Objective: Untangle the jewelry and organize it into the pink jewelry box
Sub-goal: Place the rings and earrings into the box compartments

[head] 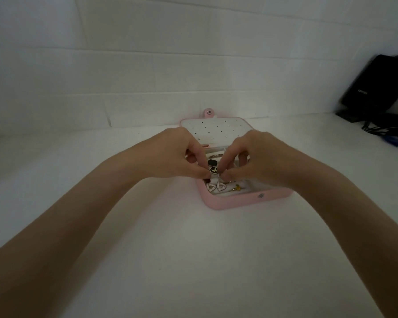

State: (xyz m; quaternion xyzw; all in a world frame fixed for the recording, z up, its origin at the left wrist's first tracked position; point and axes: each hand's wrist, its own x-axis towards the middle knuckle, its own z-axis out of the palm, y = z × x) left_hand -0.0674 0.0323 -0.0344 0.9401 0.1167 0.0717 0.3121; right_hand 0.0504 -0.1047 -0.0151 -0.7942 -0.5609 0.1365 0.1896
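Your white table [193,249] carries the pink jewelry box [244,201], lying open near the back wall [147,53], its lid [218,128] folded back. The lid's inner face is a white panel dotted with small holes, and a round snap tab sticks up at its far edge. Inside the tray you can see white compartments: two pale looped earrings [216,187] lie side by side at the near left, and a small gold piece [237,187] sits just to their right. Further back are a black square piece [212,162] and a chain-like piece [215,155].

Off to the right, a black device [375,86] leans against the wall with cables at its foot; its small label is too blurred to read.

Your left hand [170,154] and right hand [255,157] meet over the tray, fingers curled, each pinching at a small round black charm [213,170] between the fingertips.
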